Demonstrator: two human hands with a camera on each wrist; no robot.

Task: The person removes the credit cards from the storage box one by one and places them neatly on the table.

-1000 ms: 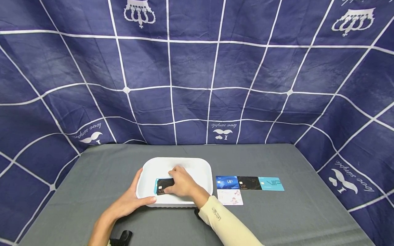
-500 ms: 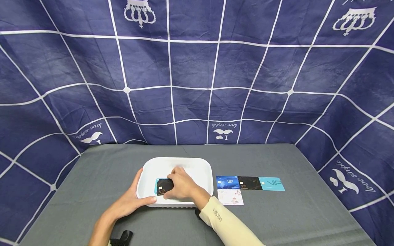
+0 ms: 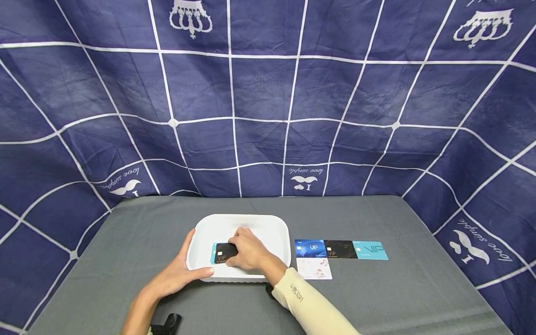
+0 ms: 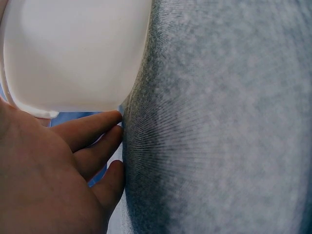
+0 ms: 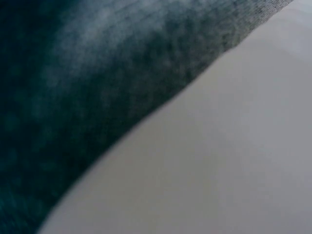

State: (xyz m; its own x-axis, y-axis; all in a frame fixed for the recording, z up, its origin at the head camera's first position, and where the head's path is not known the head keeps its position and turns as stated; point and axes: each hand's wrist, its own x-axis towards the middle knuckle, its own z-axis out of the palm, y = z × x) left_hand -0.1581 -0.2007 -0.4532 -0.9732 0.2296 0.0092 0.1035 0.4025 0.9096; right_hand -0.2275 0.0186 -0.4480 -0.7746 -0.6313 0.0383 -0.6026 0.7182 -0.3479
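Observation:
A white tray (image 3: 268, 232) sits on the grey cloth in the head view. My left hand (image 3: 173, 272) holds its left front corner, thumb at the front rim and fingers along the left side. In the left wrist view, fingers (image 4: 90, 129) of that hand lie beside the tray wall, their tips at the cloth. Inside the tray my right hand (image 3: 250, 251) pinches a black VIP card (image 3: 223, 252) by its right end. A teal card (image 3: 213, 253) shows from under its left edge. The right wrist view has only the blurred tray wall (image 5: 219, 146) and cloth; the right hand is hidden there.
Right of the tray lie a blue VIP card (image 3: 311, 249), a black card (image 3: 340, 249) and a teal card (image 3: 370, 250) in a row. A white flowered card (image 3: 314, 269) lies below the blue one. A blue checked curtain (image 3: 259, 93) stands behind the table.
The black card in my right hand has shifted slightly right and away from me, over the teal card. My right thumb has moved a little. The left hand and the tray keep their place.

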